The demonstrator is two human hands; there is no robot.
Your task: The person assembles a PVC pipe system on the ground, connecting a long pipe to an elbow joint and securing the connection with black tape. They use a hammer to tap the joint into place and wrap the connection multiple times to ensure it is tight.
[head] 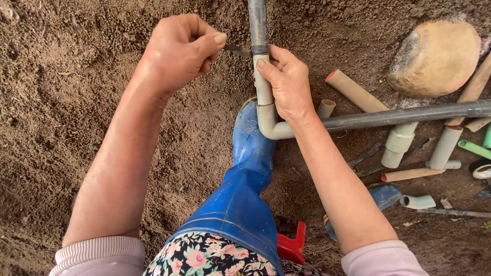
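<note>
Loose brown soil (76, 102) fills the whole frame and carries everything else. Down the lower middle runs a blue rubber boot (245, 179), its toe pointing up toward the centre, with a floral-patterned garment (204, 258) at the bottom edge. In the upper right lies a large rounded tan stone (434, 56). A long grey pipe (409, 115) crosses from the right edge toward the centre, where it enters a cream elbow fitting (271, 130) that turns upward into a second grey pipe (258, 23) running off the top edge. The right hand (289, 84), just right of centre in the upper half, is clasped around the upright cream sleeve of that fitting, thumb pressed on its front. The left hand (179, 51), in the upper middle-left, is clenched around a thin dark metal blade (238, 50) whose tip touches the pipe just above the fitting. On the right side, below the long pipe, several cut beige pipe offcuts (355, 92) and small cream fittings (399, 145) lie scattered, with a green tube (473, 149) at the right edge. A red plastic piece (292, 243) shows beside the boot near the bottom, and a blue rounded object (384, 195) lies just right of the forearm.
</note>
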